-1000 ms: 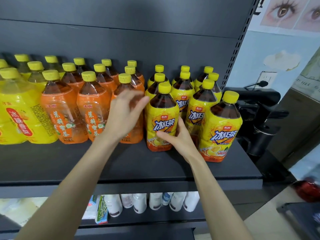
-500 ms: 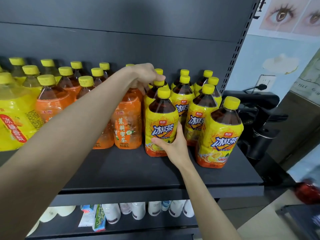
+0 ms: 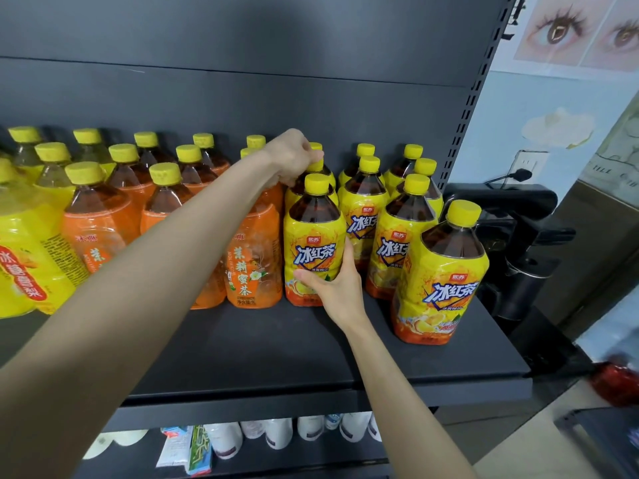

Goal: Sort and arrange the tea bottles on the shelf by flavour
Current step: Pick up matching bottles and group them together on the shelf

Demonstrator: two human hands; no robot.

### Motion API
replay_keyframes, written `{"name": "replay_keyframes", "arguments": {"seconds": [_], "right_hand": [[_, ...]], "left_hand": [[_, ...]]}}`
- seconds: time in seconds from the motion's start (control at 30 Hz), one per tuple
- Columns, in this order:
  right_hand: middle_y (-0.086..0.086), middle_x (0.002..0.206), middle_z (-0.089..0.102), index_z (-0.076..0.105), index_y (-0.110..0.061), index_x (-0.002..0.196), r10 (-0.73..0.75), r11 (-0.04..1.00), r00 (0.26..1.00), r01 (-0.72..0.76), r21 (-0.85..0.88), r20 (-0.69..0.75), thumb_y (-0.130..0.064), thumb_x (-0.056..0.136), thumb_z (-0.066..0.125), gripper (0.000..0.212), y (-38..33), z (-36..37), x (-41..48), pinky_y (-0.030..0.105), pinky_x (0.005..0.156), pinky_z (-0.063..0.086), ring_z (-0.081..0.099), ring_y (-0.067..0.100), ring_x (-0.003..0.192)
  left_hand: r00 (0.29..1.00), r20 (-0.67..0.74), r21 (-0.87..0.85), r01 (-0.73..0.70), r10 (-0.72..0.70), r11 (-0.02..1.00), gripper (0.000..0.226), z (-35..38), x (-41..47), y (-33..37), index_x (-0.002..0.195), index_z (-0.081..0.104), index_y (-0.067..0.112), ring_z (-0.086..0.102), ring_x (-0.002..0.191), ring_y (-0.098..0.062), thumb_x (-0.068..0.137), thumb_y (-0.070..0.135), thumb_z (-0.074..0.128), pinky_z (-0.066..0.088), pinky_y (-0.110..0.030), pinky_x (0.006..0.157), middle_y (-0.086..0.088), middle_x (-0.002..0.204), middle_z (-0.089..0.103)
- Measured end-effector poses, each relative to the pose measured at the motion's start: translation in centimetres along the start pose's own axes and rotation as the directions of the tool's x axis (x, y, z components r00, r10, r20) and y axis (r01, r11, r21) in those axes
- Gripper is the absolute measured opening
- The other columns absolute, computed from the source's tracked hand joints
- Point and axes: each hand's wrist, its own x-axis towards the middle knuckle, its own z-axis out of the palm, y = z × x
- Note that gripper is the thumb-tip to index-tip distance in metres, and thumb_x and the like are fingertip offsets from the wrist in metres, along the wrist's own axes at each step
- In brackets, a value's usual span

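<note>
Forearm (image 3: 173,257) — hiding orange bottles (image 3: 254,267).

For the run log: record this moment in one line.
left grip holds rear iced-tea bottle by cap | right grip holds front iced-tea bottle

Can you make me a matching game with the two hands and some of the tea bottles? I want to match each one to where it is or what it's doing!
Column 1
1. left hand
2. right hand
3. orange bottle
4. lone bottle

Column 2
a. stands apart at the right front of the shelf
b. holds the front yellow bottle low down
c. grips the back bottle by its cap
d. stands just left of the front yellow bottle

Pairs: 1-c, 2-b, 3-d, 4-a
</note>
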Motion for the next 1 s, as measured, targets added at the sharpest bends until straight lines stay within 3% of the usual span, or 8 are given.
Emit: {"name": "replay_keyframes", "arguments": {"seconds": [0.13, 0.27, 0.4, 0.63, 0.73, 0.87, 0.93, 1.0], "right_hand": [[-0.005, 0.136, 0.053, 0.029, -0.026, 0.146, 0.013, 0.998, 1.0, -0.014, -0.062, -0.003, -0.041, 0.065, 0.085, 0.099, 0.5, -0.1, -0.3, 0.04, 0.102, 0.047, 0.052, 0.011, 0.122], [-0.005, 0.142, 0.048, 0.023, -0.03, 0.148, -0.023, 0.988, 1.0, 0.021, -0.153, -0.011, -0.055, 0.06, 0.079, 0.107, 1.3, -0.1, -0.8, 0.043, 0.104, 0.045, 0.048, 0.012, 0.129], [-0.002, 0.14, 0.051, 0.023, -0.026, 0.149, -0.027, 0.974, 0.999, 0.019, -0.226, -0.03, -0.054, 0.061, 0.079, 0.108, 1.6, -0.1, -0.5, 0.044, 0.103, 0.045, 0.05, 0.014, 0.126], [0.003, 0.149, 0.042, 0.014, -0.02, 0.153, -0.022, 0.945, 1.0, 0.015, -0.326, -0.017, -0.041, 0.071, 0.08, 0.107, -0.1, -0.4, -1.3, 0.042, 0.107, 0.041, 0.043, 0.018, 0.134], [0.004, 0.141, 0.051, 0.034, -0.014, 0.146, -0.128, 0.938, 0.984, 0.079, -0.339, -0.127, -0.031, 0.079, 0.077, 0.081, -1.8, -2.6, -3.8, 0.032, 0.104, 0.044, 0.049, 0.014, 0.128], [0.003, 0.089, 0.067, 0.066, -0.009, 0.107, -0.433, 0.89, 0.781, 0.292, -0.35, -0.451, -0.021, 0.085, 0.068, 0.025, -4.2, -7.5, -7.0, 0.011, 0.07, 0.047, 0.059, 0.006, 0.077], [0.0, 0.086, 0.059, 0.064, -0.009, 0.098, -0.52, 0.849, 0.663, 0.333, -0.41, -0.539, -0.02, 0.085, 0.066, 0.016, -4.8, -10.0, -7.6, 0.022, 0.069, 0.047, 0.056, 0.013, 0.074], [-0.001, 0.1, 0.051, 0.058, -0.01, 0.107, -0.483, 0.87, 0.653, 0.283, -0.404, -0.584, -0.022, 0.083, 0.07, 0.029, -4.0, -12.3, -7.3, 0.032, 0.077, 0.047, 0.055, 0.021, 0.089]], "left_hand": [[0.963, -0.133, 0.071, -0.225, 0.233, 0.972, 0.043, -0.4, -3.8, -0.7, 0.127, 0.054, 0.005, 0.055, 0.109, -0.017, 0.095, 0.033, 0.053, 0.043, -0.03, 0.099, -0.005, 0.118, 0.059], [0.931, 0.039, 0.251, -0.362, 0.364, 0.898, 0.074, 0.3, -7.2, -3.0, 0.14, 0.041, 0.011, 0.045, 0.129, -0.021, 0.077, 0.032, 0.075, 0.038, -0.037, 0.107, -0.007, 0.141, 0.048], [0.926, 0.061, 0.393, -0.366, 0.374, 0.844, 0.092, 0.8, -7.1, -3.4, 0.146, 0.029, 0.01, 0.042, 0.131, -0.029, 0.072, 0.028, 0.08, 0.037, -0.036, 0.106, -0.013, 0.144, 0.043], [0.913, -0.017, 0.425, -0.362, 0.408, 0.829, 0.085, 1.5, -7.5, -3.4, 0.146, 0.031, 0.009, 0.038, 0.132, -0.028, 0.076, 0.022, 0.077, 0.029, -0.03, 0.106, -0.013, 0.143, 0.041], [0.83, -0.227, 0.413, -0.391, 0.509, 0.822, 0.06, 2.7, -9.0, -3.9, 0.134, 0.049, 0.007, 0.04, 0.129, -0.025, 0.08, 0.021, 0.073, 0.025, -0.024, 0.104, -0.01, 0.138, 0.046], [0.637, -0.536, 0.255, -0.504, 0.554, 0.825, 0.026, 6.1, -10.9, -3.7, 0.106, 0.066, 0.005, 0.053, 0.106, -0.018, 0.087, 0.021, 0.064, 0.032, -0.012, 0.092, -0.009, 0.109, 0.061], [0.645, -0.554, 0.15, -0.544, 0.526, 0.826, 0.021, 8.4, -11.3, -3.1, 0.101, 0.066, 0.005, 0.055, 0.098, -0.013, 0.088, 0.022, 0.062, 0.039, -0.016, 0.087, -0.005, 0.101, 0.061], [0.707, -0.512, 0.037, -0.549, 0.487, 0.835, 0.021, 11.0, -11.7, -2.7, 0.1, 0.066, 0.007, 0.055, 0.094, -0.008, 0.09, 0.025, 0.061, 0.042, -0.018, 0.083, 0.0, 0.099, 0.06]]}}
